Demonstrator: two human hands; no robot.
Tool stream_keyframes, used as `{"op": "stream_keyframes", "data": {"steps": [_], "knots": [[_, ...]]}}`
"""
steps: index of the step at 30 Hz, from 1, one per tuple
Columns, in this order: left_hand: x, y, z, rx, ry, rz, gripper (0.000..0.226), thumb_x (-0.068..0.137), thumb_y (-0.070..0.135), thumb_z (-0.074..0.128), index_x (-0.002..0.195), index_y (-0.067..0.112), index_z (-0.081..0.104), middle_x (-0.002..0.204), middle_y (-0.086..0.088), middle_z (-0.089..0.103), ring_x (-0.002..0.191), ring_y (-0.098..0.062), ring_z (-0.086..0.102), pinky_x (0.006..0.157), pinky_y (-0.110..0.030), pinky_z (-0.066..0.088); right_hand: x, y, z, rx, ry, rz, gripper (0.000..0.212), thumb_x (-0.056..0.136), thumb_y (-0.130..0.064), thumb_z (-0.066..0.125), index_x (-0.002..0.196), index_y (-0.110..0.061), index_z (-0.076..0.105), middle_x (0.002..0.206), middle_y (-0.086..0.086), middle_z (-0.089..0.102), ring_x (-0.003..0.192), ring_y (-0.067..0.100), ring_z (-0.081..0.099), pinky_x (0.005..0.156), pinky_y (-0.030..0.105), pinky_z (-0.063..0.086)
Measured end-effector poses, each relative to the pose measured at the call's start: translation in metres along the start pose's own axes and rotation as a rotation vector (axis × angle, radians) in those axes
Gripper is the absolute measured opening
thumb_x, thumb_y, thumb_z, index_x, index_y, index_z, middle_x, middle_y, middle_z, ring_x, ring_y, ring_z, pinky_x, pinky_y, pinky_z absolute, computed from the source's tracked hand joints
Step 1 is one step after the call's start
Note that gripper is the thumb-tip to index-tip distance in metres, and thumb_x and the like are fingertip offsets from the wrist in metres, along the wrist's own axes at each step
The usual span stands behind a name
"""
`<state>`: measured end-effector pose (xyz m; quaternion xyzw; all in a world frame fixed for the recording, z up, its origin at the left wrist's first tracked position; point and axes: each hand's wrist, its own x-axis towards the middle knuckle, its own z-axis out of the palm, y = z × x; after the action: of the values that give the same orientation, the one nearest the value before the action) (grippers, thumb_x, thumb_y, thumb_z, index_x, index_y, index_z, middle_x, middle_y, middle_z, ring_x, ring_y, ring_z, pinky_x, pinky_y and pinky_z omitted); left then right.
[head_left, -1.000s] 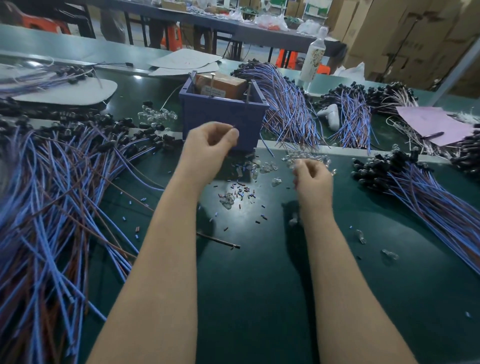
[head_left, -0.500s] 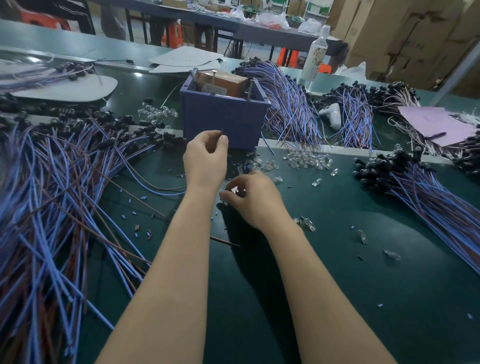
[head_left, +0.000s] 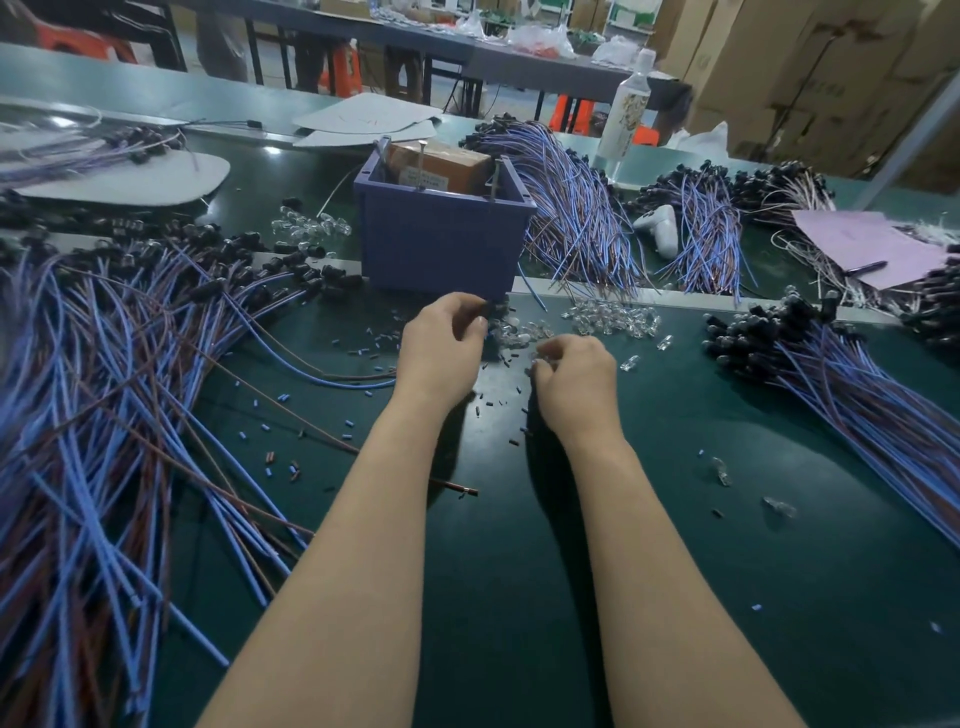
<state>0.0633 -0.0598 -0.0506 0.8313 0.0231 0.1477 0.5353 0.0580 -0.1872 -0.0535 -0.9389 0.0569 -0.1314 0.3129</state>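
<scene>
Status: left hand (head_left: 441, 348) is hovering at 12 o'clock of frame centre, just in front of the blue bin (head_left: 441, 244). Its fingers are curled, with thumb and forefinger pinching a small dark piece (head_left: 485, 310); it's blurred, so I can't tell exactly what it is. The right hand (head_left: 574, 384) is sitting just beside it at its 4 o'clock, fingers curled in and pinching what looks like a clear LED (head_left: 537, 359).

Change: a second ago the right hand was working out at the LED pile (head_left: 615, 317). Half a second ago it was swinging in under the left hand, among the black bits (head_left: 498, 402). Now it's backing off slightly to the right, level with the left hand. The left hand has barely been moving throughout.

Reading: picking is wrapping up, and the right hand is probably bringing its part over to mate with the left hand's part. The two sets of fingertips aren't touching yet.

Stock: the LED pile is lying near, at 1 o'clock of the right hand. The loose wire bundle (head_left: 104, 389) is at 9 o'clock and the capped wire bundle (head_left: 857, 384) at 3 o'clock, both well apart from the hands on the tabletop (head_left: 571, 597). The next move is going to need fine alignment, and parts this small are easy to drop.
</scene>
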Motion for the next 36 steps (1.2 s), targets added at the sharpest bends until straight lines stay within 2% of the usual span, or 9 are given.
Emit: {"op": "stream_keyframes", "data": {"steps": [4,7,10,14,20,25,28,31,36], "knots": [[-0.001,0.003,0.0,0.29,-0.001,0.065,0.021,0.094,0.026,0.055,0.112,0.031,0.065,0.105,0.007,0.068,0.109,-0.021,0.051,0.097,-0.035,0.032,0.001,0.002,-0.003,0.058,0.029,0.002,0.022,0.092,-0.01,0.05,0.106,-0.008,0.067,0.113,0.013,0.057,0.104,0.026,0.055,0.087,0.026,0.037],[-0.002,0.005,0.002,0.138,-0.048,0.153,0.021,0.092,0.012,0.057,0.11,0.017,0.066,0.098,-0.001,0.068,0.088,-0.019,0.057,0.087,-0.027,0.043,-0.002,0.0,-0.007,0.193,0.109,-0.006,0.017,0.093,-0.011,0.051,0.101,-0.011,0.067,0.107,0.01,0.059,0.099,0.024,0.057,0.083,0.024,0.038],[-0.004,0.004,0.002,0.061,-0.072,0.179,0.018,0.09,0.004,0.056,0.105,0.013,0.062,0.089,0.004,0.063,0.085,-0.013,0.058,0.08,-0.014,0.042,-0.005,-0.007,-0.011,0.427,0.132,-0.021,0.014,0.092,-0.009,0.054,0.098,-0.014,0.066,0.09,0.004,0.065,0.086,0.025,0.064,0.083,0.034,0.051],[-0.004,0.003,0.001,-0.002,-0.096,0.183,0.018,0.089,0.001,0.055,0.099,0.015,0.06,0.082,0.015,0.06,0.084,-0.01,0.06,0.078,-0.01,0.041,-0.008,-0.016,-0.013,0.541,0.054,-0.083,0.015,0.089,-0.004,0.058,0.101,-0.013,0.062,0.091,0.003,0.066,0.087,0.021,0.066,0.086,0.035,0.053],[-0.003,0.001,0.001,-0.027,-0.141,0.161,0.025,0.088,0.0,0.053,0.094,0.023,0.058,0.085,0.016,0.063,0.089,-0.009,0.063,0.085,-0.015,0.046,-0.01,-0.015,-0.013,0.477,0.071,-0.176,0.013,0.088,-0.005,0.061,0.094,-0.014,0.068,0.086,-0.002,0.069,0.086,0.013,0.067,0.083,0.027,0.054],[-0.004,0.002,0.001,0.002,-0.159,0.168,0.023,0.088,0.0,0.053,0.1,0.017,0.062,0.09,0.006,0.066,0.092,-0.012,0.064,0.091,-0.024,0.048,-0.011,-0.014,-0.012,0.385,0.149,-0.257,0.012,0.088,-0.005,0.061,0.094,-0.011,0.07,0.089,0.001,0.066,0.084,0.014,0.063,0.077,0.013,0.047],[-0.004,0.001,0.001,0.024,-0.174,0.167,0.023,0.089,0.0,0.053,0.102,0.017,0.064,0.09,0.006,0.065,0.091,-0.011,0.064,0.089,-0.02,0.047,-0.011,-0.014,-0.013,0.348,0.177,-0.303,0.012,0.086,-0.003,0.062,0.093,-0.007,0.07,0.085,-0.001,0.061,0.08,0.014,0.061,0.073,0.007,0.043],[-0.005,0.001,0.001,0.046,-0.192,0.173,0.023,0.09,0.001,0.054,0.103,0.017,0.065,0.088,0.008,0.064,0.086,-0.007,0.062,0.084,-0.013,0.044,-0.011,-0.014,-0.013,0.307,0.196,-0.346,0.011,0.086,-0.001,0.062,0.091,-0.005,0.071,0.083,-0.002,0.058,0.077,0.012,0.057,0.073,0.009,0.042],[-0.006,0.003,0.001,0.061,-0.22,0.194,0.023,0.09,0.003,0.056,0.106,0.015,0.066,0.096,0.003,0.069,0.089,-0.009,0.063,0.087,-0.016,0.045,-0.009,-0.011,-0.013,0.259,0.178,-0.356,0.012,0.085,0.0,0.061,0.09,-0.004,0.071,0.083,-0.001,0.058,0.077,0.014,0.057,0.075,0.016,0.044]]}}
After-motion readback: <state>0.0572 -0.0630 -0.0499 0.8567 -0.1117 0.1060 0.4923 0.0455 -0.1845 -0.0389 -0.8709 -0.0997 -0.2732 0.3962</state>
